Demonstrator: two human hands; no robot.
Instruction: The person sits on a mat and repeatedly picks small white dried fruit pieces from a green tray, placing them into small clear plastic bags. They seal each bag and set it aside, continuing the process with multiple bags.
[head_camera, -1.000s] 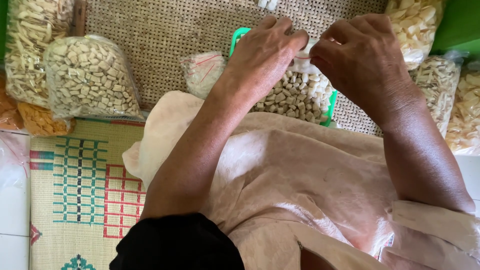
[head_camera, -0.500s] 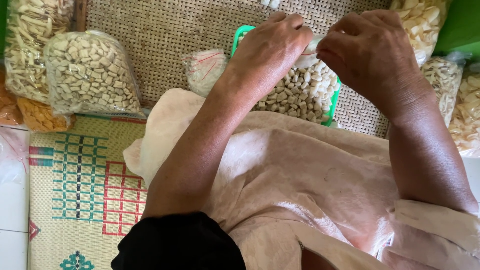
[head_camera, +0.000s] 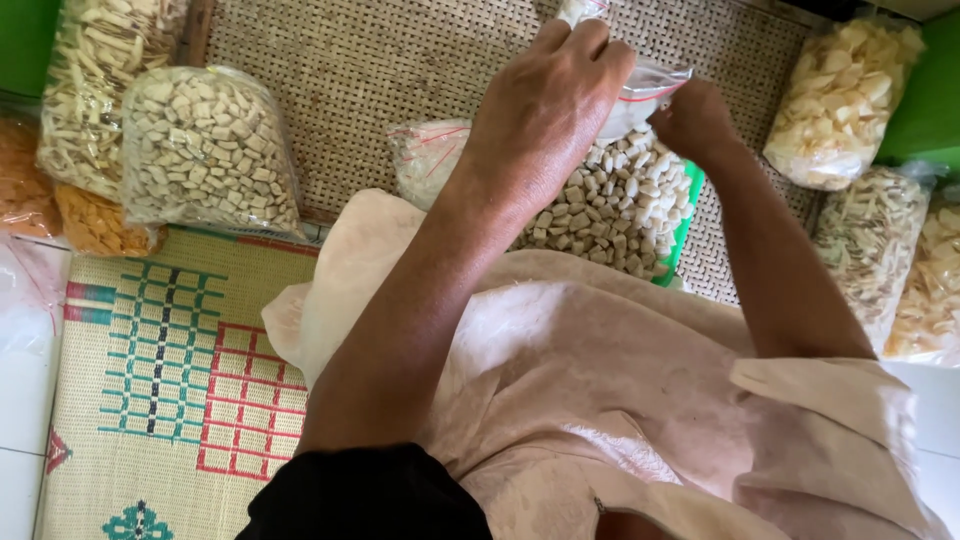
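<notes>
My left hand (head_camera: 545, 105) and my right hand (head_camera: 693, 118) both pinch the top of a small clear plastic bag (head_camera: 640, 92) held above a green tray (head_camera: 682, 225) heaped with pale, small cut snack pieces (head_camera: 620, 205). The bag has red lines on it, and its contents are hidden behind my left hand. A second small clear bag (head_camera: 425, 160) with a few pale pieces lies left of the tray on the woven mat (head_camera: 360, 70).
Large clear bags of snacks ring the mat: pale cubes (head_camera: 205, 150) and strips (head_camera: 95, 75) at left, orange ones (head_camera: 60, 205) at far left, chips (head_camera: 840, 95) and more bags (head_camera: 900, 270) at right. A patterned straw mat (head_camera: 170, 370) lies near left, pale cloth (head_camera: 620, 400) over my lap.
Both hands have lifted away from the tray and moved apart, the right hand shifting farther back. The small clear bag now shows between them.
</notes>
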